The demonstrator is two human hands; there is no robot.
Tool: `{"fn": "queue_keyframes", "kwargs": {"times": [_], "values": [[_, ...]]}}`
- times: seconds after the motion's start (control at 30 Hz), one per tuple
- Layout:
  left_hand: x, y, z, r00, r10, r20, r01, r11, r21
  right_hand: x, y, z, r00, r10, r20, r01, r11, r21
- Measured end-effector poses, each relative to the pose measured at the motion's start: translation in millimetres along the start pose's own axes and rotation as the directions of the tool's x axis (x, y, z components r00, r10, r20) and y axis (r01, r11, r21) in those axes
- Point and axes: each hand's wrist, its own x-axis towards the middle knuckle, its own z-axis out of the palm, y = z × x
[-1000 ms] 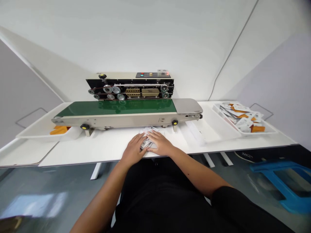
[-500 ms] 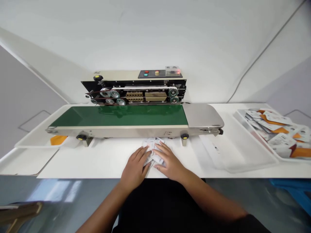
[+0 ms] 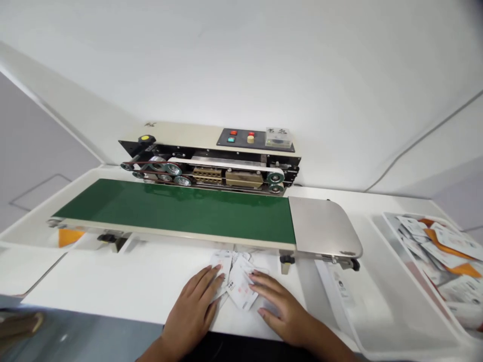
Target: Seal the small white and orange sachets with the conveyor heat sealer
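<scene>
Far left, a white tray (image 3: 22,232) sits under the belt's left end, with an orange pouch edge (image 3: 68,237) showing; the rest is hidden. The white worktop (image 3: 113,286) runs across the frame. Behind it is a band sealer (image 3: 211,171) with a yellow knob (image 3: 146,139) upper left and a control panel (image 3: 254,138) at top centre. Its green belt (image 3: 173,211) runs along the front.

Bottom centre, the left hand (image 3: 192,311) lies open, fingers spread, tips touching the left side of a loose pile of white pouches (image 3: 236,281). The pile sits on the worktop just in front of the belt, overlapping and uneven. The right hand (image 3: 283,306) is open too, its fingers (image 3: 260,279) at the pile's right edge. Neither hand is clenched or visibly gripping.

Flat, light contact from both sides seems right here, since the pouches look thin and likely to slide; squeezing could crease them.

Right of that are the sealer's steel plate (image 3: 324,226) and a clear tray (image 3: 396,322). Far right, another tray (image 3: 388,226) holds white-and-orange pouches (image 3: 449,256).
</scene>
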Motion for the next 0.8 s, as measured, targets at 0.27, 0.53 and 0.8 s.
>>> {"fn": "queue_keyframes", "kwargs": {"times": [0.27, 0.53, 0.8], "values": [[1, 2, -6, 0.999, -0.032, 0.030, 0.033, 0.999, -0.031, 1, 5, 3, 0.991, -0.013, -0.135, 0.028, 0.993, 0.111], [-1, 3, -6, 0.996, -0.077, 0.049, 0.083, 0.988, -0.134, 0, -2, 13, 0.986, -0.153, -0.067, 0.139, 0.975, -0.174], [4, -37, -14, 0.984, 0.134, 0.118, -0.095, 0.952, -0.290, 9, -6, 19, 0.993, -0.102, 0.060, 0.117, 0.918, -0.379]]}}
